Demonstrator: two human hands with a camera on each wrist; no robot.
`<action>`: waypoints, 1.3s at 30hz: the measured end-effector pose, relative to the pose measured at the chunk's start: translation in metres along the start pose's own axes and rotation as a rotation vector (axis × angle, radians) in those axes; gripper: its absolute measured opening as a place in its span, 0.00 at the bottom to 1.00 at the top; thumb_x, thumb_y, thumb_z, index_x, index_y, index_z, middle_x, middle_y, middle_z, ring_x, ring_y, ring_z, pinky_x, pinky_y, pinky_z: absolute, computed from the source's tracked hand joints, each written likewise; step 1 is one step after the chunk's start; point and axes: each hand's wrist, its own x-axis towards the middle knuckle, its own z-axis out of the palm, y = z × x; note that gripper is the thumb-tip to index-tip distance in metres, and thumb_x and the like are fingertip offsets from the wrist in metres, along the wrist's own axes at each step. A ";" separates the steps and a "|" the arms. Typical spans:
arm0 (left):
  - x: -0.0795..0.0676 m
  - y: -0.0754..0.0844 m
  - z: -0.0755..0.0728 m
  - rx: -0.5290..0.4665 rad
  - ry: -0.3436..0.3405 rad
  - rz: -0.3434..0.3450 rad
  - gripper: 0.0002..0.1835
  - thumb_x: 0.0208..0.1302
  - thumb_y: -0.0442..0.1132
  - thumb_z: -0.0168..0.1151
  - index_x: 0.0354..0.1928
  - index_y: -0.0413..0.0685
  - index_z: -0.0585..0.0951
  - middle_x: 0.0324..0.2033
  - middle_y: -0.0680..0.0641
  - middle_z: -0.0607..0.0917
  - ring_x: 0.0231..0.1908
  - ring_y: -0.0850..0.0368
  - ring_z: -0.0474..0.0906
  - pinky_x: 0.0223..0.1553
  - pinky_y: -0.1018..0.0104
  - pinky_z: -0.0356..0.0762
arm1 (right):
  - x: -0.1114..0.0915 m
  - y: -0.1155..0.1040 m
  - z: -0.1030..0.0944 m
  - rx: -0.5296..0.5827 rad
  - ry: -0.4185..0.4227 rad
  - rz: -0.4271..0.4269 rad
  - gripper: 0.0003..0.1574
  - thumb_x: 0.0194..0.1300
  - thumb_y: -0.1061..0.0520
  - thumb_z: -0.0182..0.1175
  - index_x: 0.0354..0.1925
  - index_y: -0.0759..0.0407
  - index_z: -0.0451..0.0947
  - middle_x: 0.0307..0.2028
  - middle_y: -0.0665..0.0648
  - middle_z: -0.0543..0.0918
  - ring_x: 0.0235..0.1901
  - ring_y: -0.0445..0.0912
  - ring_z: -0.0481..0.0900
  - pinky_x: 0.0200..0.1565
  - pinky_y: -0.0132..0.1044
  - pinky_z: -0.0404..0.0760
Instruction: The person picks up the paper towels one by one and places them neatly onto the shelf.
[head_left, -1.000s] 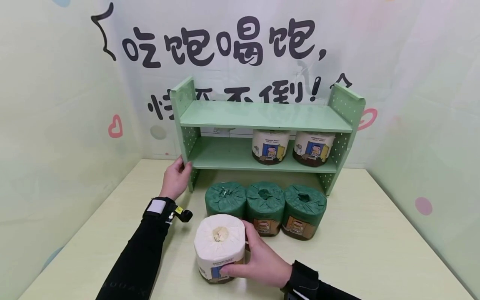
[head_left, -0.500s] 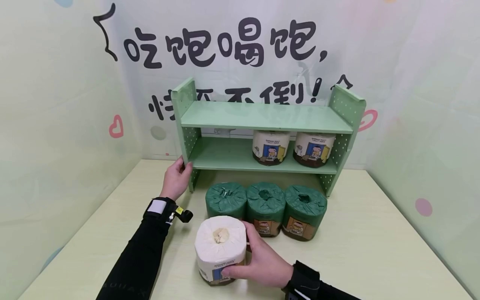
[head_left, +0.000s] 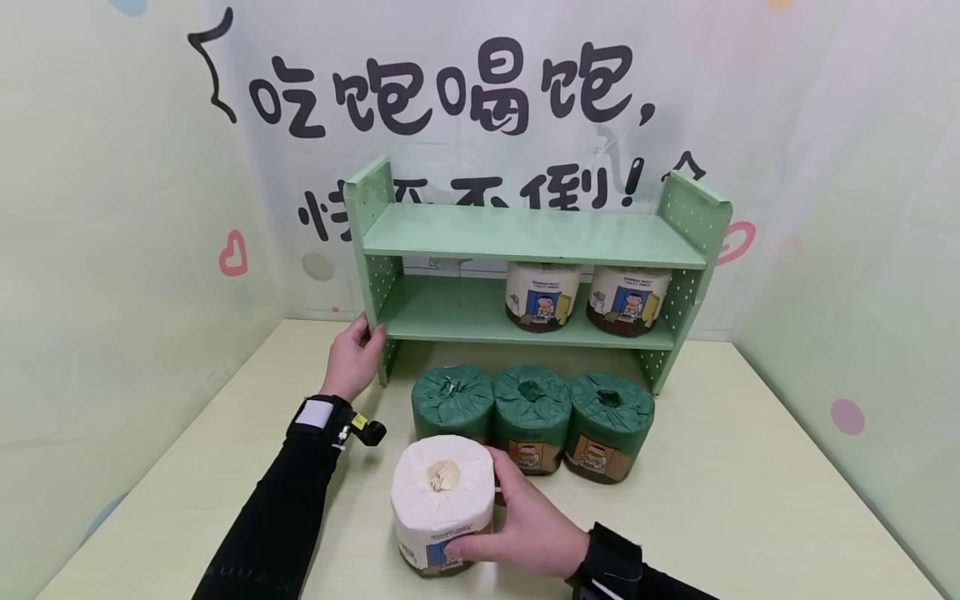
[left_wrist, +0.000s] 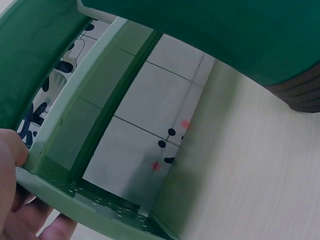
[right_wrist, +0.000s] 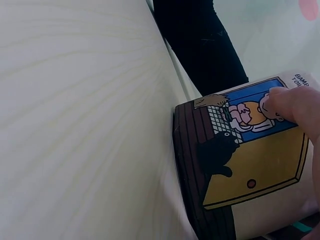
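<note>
In the head view my right hand (head_left: 525, 525) holds a white-wrapped toilet roll (head_left: 433, 492), thumb on its printed front and fingers behind its right side. The roll stands upright at the front, its base close to the tabletop in the right wrist view. My left hand (head_left: 352, 358) grips the left side panel of a green two-tier shelf (head_left: 532, 232); in the left wrist view the thumb (left_wrist: 14, 147) lies on one face, fingers on the other. Just behind the held roll, three green-wrapped toilet rolls (head_left: 531, 398) stand in a row before the shelf.
Two white toilet rolls (head_left: 543, 296) sit on the right half of the shelf's lower tier. The pale wooden table (head_left: 750, 500) reaches a printed backdrop (head_left: 465, 83) behind, with side panels left and right.
The white roll and my right hand have shifted very slightly toward the front edge. My left hand stays on the shelf panel, and the other rolls have not moved.
</note>
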 end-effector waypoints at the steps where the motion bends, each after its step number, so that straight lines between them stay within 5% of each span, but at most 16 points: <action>1: 0.000 0.000 0.000 0.000 0.000 0.001 0.22 0.78 0.43 0.50 0.69 0.46 0.71 0.52 0.40 0.81 0.44 0.55 0.76 0.39 0.62 0.76 | 0.000 0.000 0.000 0.001 0.000 0.001 0.65 0.48 0.40 0.79 0.73 0.42 0.49 0.63 0.41 0.66 0.60 0.40 0.65 0.61 0.56 0.63; 24: 0.001 0.000 0.000 0.010 -0.007 -0.003 0.22 0.78 0.44 0.50 0.68 0.46 0.71 0.53 0.40 0.81 0.45 0.56 0.76 0.37 0.65 0.75 | -0.002 -0.007 -0.009 0.096 -0.028 -0.019 0.60 0.52 0.46 0.78 0.73 0.40 0.53 0.64 0.41 0.67 0.61 0.40 0.65 0.58 0.52 0.70; 31: 0.000 0.001 -0.001 0.003 -0.010 -0.009 0.23 0.78 0.44 0.49 0.70 0.45 0.69 0.56 0.39 0.79 0.49 0.55 0.76 0.43 0.59 0.76 | -0.003 -0.009 -0.009 0.084 -0.018 -0.035 0.59 0.52 0.46 0.78 0.72 0.38 0.53 0.64 0.41 0.66 0.61 0.41 0.65 0.59 0.51 0.70; 39: 0.001 0.000 0.000 0.003 -0.002 0.003 0.22 0.78 0.43 0.50 0.69 0.45 0.71 0.53 0.40 0.81 0.45 0.56 0.76 0.38 0.66 0.75 | -0.005 -0.017 -0.012 0.081 -0.006 -0.083 0.58 0.52 0.47 0.78 0.72 0.37 0.54 0.64 0.42 0.67 0.61 0.42 0.66 0.58 0.50 0.71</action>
